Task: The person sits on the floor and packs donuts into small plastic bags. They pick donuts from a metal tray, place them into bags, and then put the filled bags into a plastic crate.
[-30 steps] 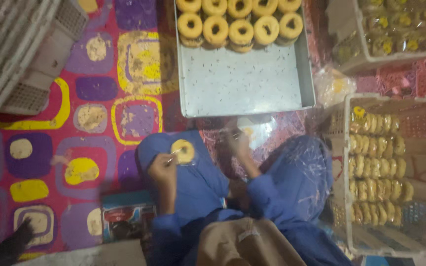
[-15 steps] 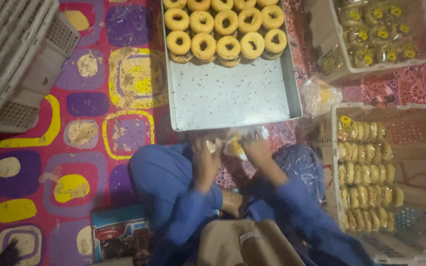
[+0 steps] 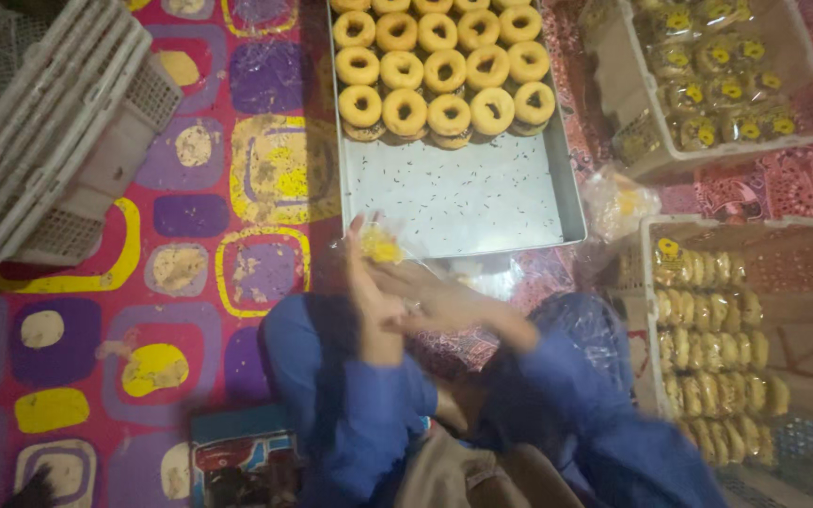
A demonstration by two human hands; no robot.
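My left hand [image 3: 365,293] and my right hand [image 3: 435,303] meet in front of my chest, both in blue sleeves. Together they hold a small clear plastic bag with a yellowish pastry [image 3: 381,246] inside it, just at the near edge of a metal tray [image 3: 463,202]. Ring-shaped golden pastries [image 3: 439,71] fill the far half of that tray in rows. The near half of the tray is bare metal with dark crumbs.
A white crate [image 3: 708,334] at the right holds rows of bagged pastries; another crate [image 3: 736,80] sits at the upper right. Stacked white crates [image 3: 44,122] lean at the upper left. A loose plastic bag [image 3: 618,202] lies beside the tray. A patterned mat [image 3: 190,282] covers the floor.
My left hand came up from my knee with a pastry and joined my right hand. Both hands now hold the bagged pastry, a little further left than half a second ago.
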